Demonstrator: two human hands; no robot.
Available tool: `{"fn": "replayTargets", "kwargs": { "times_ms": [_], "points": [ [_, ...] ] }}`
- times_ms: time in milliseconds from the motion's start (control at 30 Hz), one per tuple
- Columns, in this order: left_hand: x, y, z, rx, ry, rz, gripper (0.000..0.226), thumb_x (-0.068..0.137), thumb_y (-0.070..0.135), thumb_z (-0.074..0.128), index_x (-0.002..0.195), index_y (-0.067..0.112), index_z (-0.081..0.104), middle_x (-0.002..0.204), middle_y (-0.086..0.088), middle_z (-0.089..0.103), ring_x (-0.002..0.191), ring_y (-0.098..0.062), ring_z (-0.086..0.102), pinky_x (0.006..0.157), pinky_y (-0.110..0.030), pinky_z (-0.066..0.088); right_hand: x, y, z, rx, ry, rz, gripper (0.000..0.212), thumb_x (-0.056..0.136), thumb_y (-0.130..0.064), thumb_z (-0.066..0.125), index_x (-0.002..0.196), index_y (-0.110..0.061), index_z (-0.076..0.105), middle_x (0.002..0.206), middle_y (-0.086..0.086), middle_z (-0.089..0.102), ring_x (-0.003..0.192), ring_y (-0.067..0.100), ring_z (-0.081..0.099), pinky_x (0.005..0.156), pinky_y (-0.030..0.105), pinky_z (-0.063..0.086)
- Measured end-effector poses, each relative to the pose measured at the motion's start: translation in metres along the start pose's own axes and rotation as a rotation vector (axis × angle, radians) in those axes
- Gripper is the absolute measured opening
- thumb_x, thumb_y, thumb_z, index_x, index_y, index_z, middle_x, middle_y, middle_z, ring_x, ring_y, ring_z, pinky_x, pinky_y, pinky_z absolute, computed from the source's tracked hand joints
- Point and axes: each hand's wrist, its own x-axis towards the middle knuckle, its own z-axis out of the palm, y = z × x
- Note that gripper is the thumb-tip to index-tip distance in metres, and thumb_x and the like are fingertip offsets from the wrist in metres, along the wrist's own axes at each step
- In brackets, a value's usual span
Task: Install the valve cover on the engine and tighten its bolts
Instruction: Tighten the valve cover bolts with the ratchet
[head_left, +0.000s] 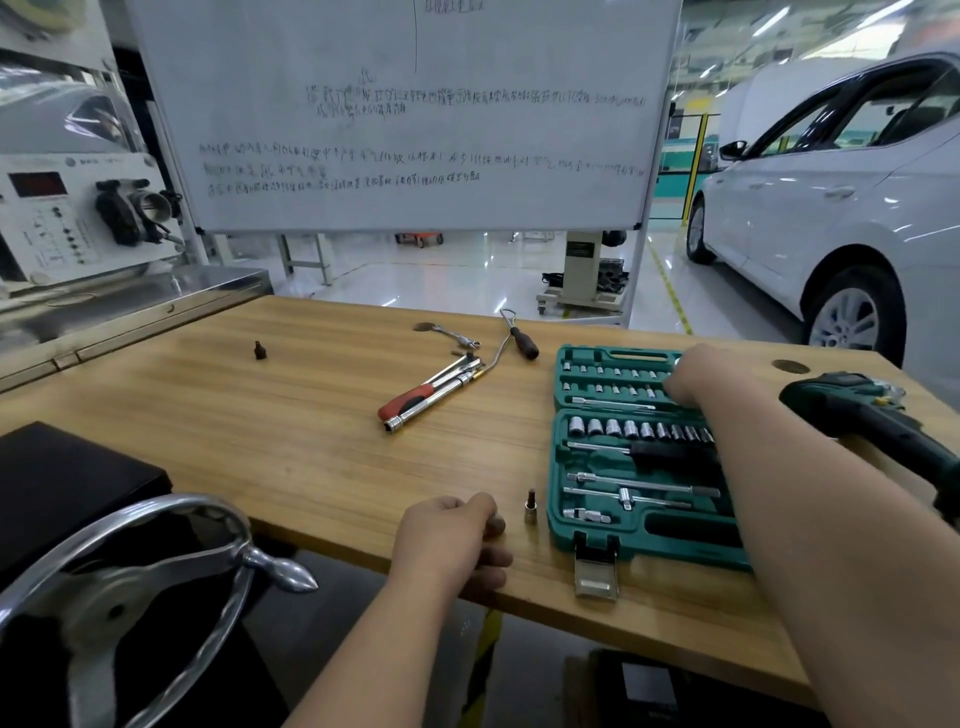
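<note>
The valve cover and engine are out of view. I'm at the socket case (613, 540) on the worktop (311, 457), with my right hand (696, 379) down in the bit row; its grip is hidden, so I cannot tell if it pinches one. My left hand (452, 540) rests curled at the near edge, and I cannot tell if it holds anything. The bits look like small, hard, slick steel, so I'd pinch one by its sides.

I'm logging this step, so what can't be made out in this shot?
Head view:
Right hand over socket case: its fingers are hidden by the hand's back; any grip unclear.
Left hand at table edge: curled fingers hide any contents.
Whiteboard writing: too blurred.
Green tool: partly behind forearm.
</note>
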Motion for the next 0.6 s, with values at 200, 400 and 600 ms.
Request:
{"fn": "replayTargets", "kwargs": {
  "times_ms": [200, 400, 600],
  "points": [
    [0.005, -0.004, 0.002, -0.008, 0.0, 0.013, 0.014, 0.084, 0.02, 0.062, 0.08, 0.007, 0.062, 0.073, -0.013, 0.07, 0.056, -0.023, 0.063, 0.051, -0.03, 0.051, 0.003, 0.03, 0.007, 0.215, -0.015, -0.009, 0.052, 0.094, -0.047, 0.048, 0.115, -0.001, 0.06, 0.105, 0.016, 0.062, 0.084, 0.03, 0.061, 0.071, 0.035, 0.048],
    [0.002, -0.006, 0.003, -0.026, 0.02, 0.031, 0.017, 0.088, 0.022, 0.06, 0.082, 0.006, 0.062, 0.076, -0.014, 0.068, 0.055, -0.022, 0.063, 0.048, -0.029, 0.052, 0.001, 0.026, 0.016, 0.227, -0.086, -0.105, 0.04, 0.087, -0.039, 0.065, 0.092, 0.0, 0.061, 0.079, 0.009, 0.059, 0.071, 0.023, 0.056, 0.061, 0.031, 0.043],
    [-0.018, 0.002, -0.007, -0.109, -0.127, 0.013, 0.019, 0.096, 0.027, 0.053, 0.1, 0.01, 0.06, 0.085, -0.01, 0.063, 0.058, -0.018, 0.059, 0.052, -0.03, 0.051, -0.044, 0.005, -0.01, 0.235, 0.055, -0.167, 0.026, 0.097, -0.026, 0.048, 0.101, -0.004, 0.061, 0.087, 0.012, 0.063, 0.064, 0.017, 0.052, 0.051, 0.026, 0.041]
  ]
}}
